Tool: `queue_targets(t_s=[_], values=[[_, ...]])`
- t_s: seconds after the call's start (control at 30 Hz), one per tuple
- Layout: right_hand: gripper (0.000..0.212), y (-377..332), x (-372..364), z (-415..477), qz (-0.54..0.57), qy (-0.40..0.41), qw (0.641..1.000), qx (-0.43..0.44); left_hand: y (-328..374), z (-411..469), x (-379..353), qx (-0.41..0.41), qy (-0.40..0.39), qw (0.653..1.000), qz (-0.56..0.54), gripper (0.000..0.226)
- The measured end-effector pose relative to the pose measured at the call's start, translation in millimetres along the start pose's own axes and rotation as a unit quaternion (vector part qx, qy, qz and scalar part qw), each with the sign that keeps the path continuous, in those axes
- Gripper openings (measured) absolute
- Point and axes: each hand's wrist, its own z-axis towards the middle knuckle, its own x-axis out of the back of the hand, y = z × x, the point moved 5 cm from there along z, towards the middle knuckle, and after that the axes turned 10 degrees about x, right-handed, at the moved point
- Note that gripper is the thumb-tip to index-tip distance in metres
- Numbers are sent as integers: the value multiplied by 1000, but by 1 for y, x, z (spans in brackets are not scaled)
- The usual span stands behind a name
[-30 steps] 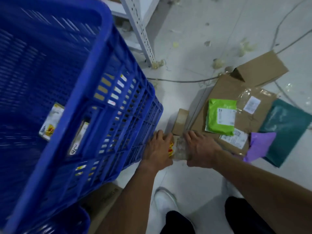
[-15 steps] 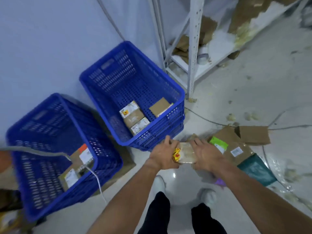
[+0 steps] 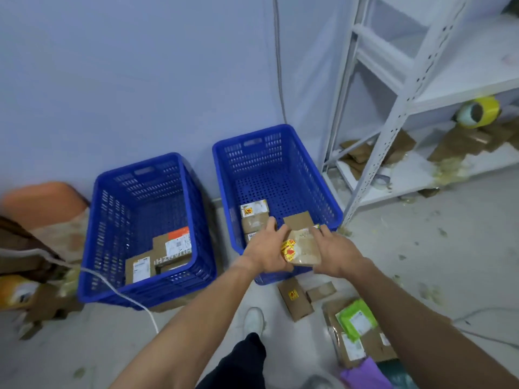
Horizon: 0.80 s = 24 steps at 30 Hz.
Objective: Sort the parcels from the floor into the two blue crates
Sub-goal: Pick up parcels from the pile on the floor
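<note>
Head view: your left hand (image 3: 268, 249) and right hand (image 3: 335, 255) each have their grip clamped on a side of the small parcel (image 3: 302, 248), held over the near rim of the right crate (image 3: 280, 175). Left crate (image 3: 146, 220) holds boxes; more parcels (image 3: 355, 322) lie on the floor (image 3: 449, 262) by your right arm.
</note>
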Motion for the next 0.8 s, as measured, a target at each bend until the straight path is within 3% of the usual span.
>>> queue_targets(t_s=[0.27,0.47,0.7,0.8], values=[[88,-8,33,103,-15,5,1000,6,-66,71,32,37,26,998,-51,85],[101,-7,29,189,-35,-9,999,0,-119,142,29,48,7,997,-54,86],[99,6,-19,271,-54,-98,994,9,-162,201,-30,88,-72,992,-57,94],[98,14,-49,290,-60,-137,989,16,-169,212,-61,108,-108,987,-47,83]])
